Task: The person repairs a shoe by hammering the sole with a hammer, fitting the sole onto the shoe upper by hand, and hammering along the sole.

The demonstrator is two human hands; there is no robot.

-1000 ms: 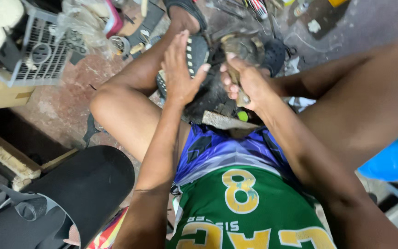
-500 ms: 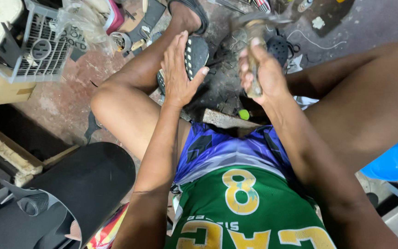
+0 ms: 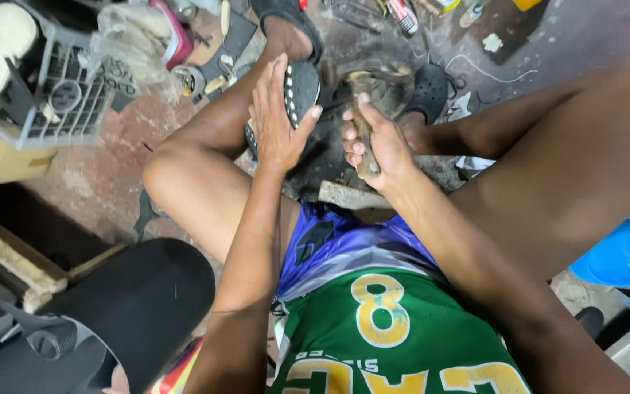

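1. Left hand (image 3: 277, 120) lies flat on a black shoe sole with a row of pale dots along its edge (image 3: 302, 91). The fingers are straight and close together and press on the sole rather than wrapping it. The thumb is out to the right, its tip on the sole's lower edge.
2. The sole stands roughly on edge between the person's knees, just above the left shin and below the sandalled foot (image 3: 286, 29) at top centre.
3. Right hand (image 3: 375, 142) has its fingers curled tight around the worn wooden handle of a hammer (image 3: 362, 131). The butt of the handle sticks out below the palm.
4. The hammer's metal head is motion-blurred, just right of the sole's upper end. Cannot tell if it touches the sole.
5. The hands are close together, the left thumb tip just beside the right knuckles.
6. A rough grey block (image 3: 351, 195) sits on the floor right below the right hand, in front of the blue-and-green jersey (image 3: 373, 314).
7. A pale plastic crate (image 3: 52, 95) with odds and ends sits upper left. A black curved panel (image 3: 133, 306) sits lower left. A blue plastic object (image 3: 621, 252) is at the right edge.
8. Small tools and tubes lie scattered on the stained concrete floor (image 3: 111, 182) at the top.
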